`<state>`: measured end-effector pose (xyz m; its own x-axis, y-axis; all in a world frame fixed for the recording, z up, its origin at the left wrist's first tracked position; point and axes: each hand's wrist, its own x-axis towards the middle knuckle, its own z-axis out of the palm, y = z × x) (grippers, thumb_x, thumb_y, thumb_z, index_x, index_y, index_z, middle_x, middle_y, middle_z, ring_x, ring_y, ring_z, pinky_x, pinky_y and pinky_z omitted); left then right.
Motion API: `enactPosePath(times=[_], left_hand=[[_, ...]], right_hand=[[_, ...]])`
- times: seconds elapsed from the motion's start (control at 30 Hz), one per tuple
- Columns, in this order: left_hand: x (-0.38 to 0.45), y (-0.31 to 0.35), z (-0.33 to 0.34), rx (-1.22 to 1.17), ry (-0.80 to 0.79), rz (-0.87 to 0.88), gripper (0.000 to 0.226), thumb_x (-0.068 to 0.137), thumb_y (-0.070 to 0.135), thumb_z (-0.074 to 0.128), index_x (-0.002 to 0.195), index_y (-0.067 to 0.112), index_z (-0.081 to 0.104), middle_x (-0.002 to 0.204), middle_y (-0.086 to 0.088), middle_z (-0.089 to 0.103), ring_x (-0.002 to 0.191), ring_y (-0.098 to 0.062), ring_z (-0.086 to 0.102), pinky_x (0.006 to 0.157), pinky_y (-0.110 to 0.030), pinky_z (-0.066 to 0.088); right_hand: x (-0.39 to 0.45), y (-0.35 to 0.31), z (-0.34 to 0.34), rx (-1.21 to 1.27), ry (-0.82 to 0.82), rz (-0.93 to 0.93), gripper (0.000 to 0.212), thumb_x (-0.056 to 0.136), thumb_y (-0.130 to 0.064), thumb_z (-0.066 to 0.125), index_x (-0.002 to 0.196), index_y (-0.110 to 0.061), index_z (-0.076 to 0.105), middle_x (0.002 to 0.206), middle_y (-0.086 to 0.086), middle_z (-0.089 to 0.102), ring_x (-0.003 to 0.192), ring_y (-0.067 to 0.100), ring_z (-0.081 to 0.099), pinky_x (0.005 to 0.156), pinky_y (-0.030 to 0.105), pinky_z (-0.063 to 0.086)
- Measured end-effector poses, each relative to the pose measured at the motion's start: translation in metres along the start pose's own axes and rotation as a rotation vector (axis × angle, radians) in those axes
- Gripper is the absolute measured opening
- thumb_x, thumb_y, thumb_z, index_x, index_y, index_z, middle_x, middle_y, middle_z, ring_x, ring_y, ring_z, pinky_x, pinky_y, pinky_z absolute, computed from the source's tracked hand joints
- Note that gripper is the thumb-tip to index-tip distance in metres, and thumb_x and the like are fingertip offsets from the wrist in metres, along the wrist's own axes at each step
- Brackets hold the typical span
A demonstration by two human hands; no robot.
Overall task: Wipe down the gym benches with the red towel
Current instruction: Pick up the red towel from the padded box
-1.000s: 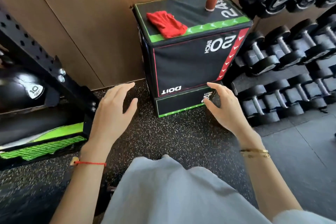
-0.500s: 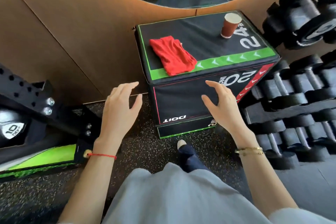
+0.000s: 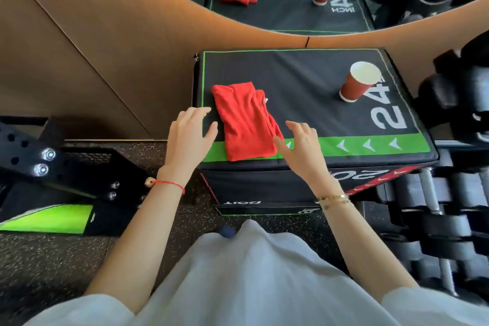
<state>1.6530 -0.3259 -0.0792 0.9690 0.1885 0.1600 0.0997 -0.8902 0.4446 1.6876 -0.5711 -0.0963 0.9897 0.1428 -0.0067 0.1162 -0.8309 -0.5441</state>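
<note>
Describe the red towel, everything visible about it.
The red towel is soft, thin cloth, folded into a rumpled oblong with a small white tag at its right edge. It lies flat on the black box, near the front left, its near end over the green stripe. Both hands flank it with spread fingers: the left hand apart, the right hand at its edge.

Folded red towel (image 3: pixel 244 120) flat on black box's (image 3: pixel 317 92) near-left top.

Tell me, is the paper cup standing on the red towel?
No, the paper cup stands on the black box top, apart from the red towel.
</note>
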Motion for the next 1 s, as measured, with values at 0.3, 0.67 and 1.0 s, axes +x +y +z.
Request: enactPosePath(times=[0.3, 0.67, 1.0], left_hand=[[0.051, 0.014, 0.036, 0.013, -0.044, -0.208, 0.050, 0.088, 0.053, 0.057, 0.114, 0.010, 0.064, 0.106, -0.009, 0.063, 0.100, -0.029, 0.061, 0.085, -0.044, 0.049], [0.061, 0.008, 0.047, -0.165, -0.080, -0.201, 0.033, 0.082, 0.036, 0.073, 0.107, 0.017, 0.062, 0.100, -0.002, 0.064, 0.088, -0.023, 0.061, 0.080, -0.041, 0.052], [0.052, 0.002, 0.038, -0.188, -0.060, -0.145, 0.025, 0.086, 0.032, 0.069, 0.107, 0.020, 0.062, 0.101, 0.003, 0.064, 0.084, -0.017, 0.060, 0.077, -0.040, 0.054]], right_hand=[[0.039, -0.010, 0.030, -0.156, -0.049, -0.011, 0.059, 0.085, -0.050, 0.062, 0.127, -0.009, 0.053, 0.116, 0.011, 0.052, 0.107, 0.033, 0.046, 0.089, 0.041, 0.040], [0.053, -0.018, 0.044, 0.059, -0.066, 0.049, 0.025, 0.083, -0.015, 0.065, 0.106, -0.006, 0.062, 0.103, 0.011, 0.056, 0.099, 0.030, 0.047, 0.090, 0.036, 0.038], [0.058, -0.037, 0.043, 0.441, -0.041, 0.200, 0.013, 0.083, -0.010, 0.056, 0.090, -0.012, 0.046, 0.072, 0.000, 0.057, 0.064, 0.018, 0.048, 0.058, 0.024, 0.033]])
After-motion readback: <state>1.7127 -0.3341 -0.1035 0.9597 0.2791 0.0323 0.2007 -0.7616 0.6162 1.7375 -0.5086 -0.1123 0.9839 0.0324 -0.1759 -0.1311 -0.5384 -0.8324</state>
